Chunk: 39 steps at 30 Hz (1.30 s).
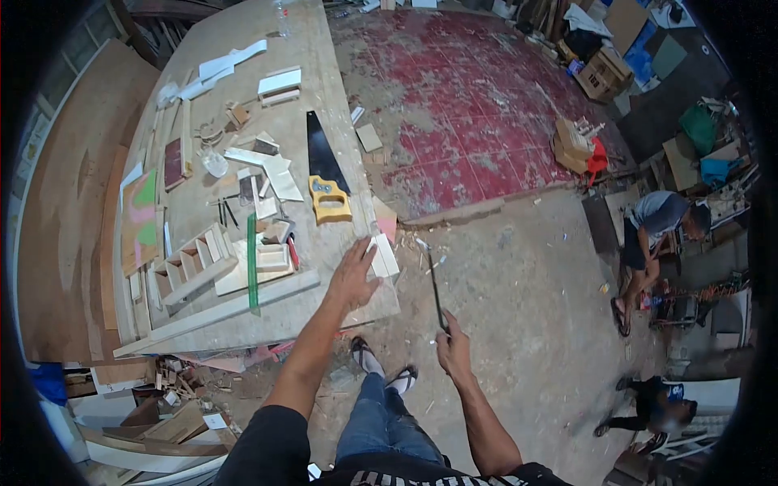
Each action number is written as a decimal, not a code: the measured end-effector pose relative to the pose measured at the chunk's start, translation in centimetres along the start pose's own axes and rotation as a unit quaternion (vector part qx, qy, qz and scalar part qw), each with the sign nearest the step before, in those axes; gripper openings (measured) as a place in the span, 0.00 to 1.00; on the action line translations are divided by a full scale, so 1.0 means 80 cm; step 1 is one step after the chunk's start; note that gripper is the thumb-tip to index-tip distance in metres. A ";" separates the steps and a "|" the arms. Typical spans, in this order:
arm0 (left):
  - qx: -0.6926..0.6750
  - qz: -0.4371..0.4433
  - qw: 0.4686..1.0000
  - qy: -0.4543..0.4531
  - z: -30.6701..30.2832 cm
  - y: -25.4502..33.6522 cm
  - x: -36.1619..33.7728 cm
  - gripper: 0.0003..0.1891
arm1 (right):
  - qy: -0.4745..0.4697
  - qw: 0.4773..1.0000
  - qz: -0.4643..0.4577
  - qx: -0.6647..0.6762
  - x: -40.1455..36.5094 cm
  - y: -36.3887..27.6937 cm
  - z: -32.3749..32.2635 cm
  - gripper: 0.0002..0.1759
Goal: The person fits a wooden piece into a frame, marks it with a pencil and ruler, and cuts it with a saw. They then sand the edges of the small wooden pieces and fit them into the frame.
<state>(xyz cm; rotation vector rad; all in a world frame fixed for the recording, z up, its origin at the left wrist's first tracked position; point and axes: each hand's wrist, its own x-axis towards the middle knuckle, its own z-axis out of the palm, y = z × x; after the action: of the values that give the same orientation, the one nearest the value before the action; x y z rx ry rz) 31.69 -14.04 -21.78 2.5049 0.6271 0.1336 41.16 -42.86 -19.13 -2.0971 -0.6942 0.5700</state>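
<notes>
the right grip (454, 348) wraps around the near end of a thin dark tool (436, 289). the tool is over the floor (519, 300), just off the desk (381, 304). its long way runs forward, with the tip pointing away and a bit left. the left grip (354, 275) is spread on the desk and seems to touch a white piece (385, 256). this looks like a steadying step, so the next move calls for a firm left press. farther off lies a saw (325, 162).

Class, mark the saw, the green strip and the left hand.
Saw (327, 166): head view, on the black blade.
Green strip (252, 263): head view, midway along its length.
Left hand (352, 275): head view, back of the hand.
</notes>
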 end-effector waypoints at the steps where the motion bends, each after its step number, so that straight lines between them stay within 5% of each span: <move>1: -0.014 0.006 1.000 0.000 0.000 0.000 0.003 0.42 | -0.021 1.000 0.007 -0.010 0.012 -0.021 0.004 0.29; 3: -0.018 0.009 1.000 0.002 0.013 -0.011 0.008 0.43 | -0.045 0.999 0.014 -0.020 0.037 -0.041 0.023 0.29; 5: -0.020 0.009 1.000 0.009 0.021 -0.021 0.012 0.44 | -0.027 0.992 -0.084 -0.085 0.062 -0.047 0.050 0.30; 9: -0.020 0.027 0.999 -0.009 0.020 -0.026 0.024 0.47 | -0.094 0.982 -0.046 -0.158 0.096 -0.077 0.069 0.30; 39: 0.006 0.038 0.999 -0.024 -0.011 -0.022 0.049 0.52 | -0.064 0.970 -0.073 -0.225 0.109 -0.090 0.106 0.25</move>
<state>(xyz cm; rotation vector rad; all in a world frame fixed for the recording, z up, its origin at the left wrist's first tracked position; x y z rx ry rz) 34.23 -10.51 -22.12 2.5375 0.5158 0.0983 40.51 -28.75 -19.15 -2.4091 -1.1282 0.5030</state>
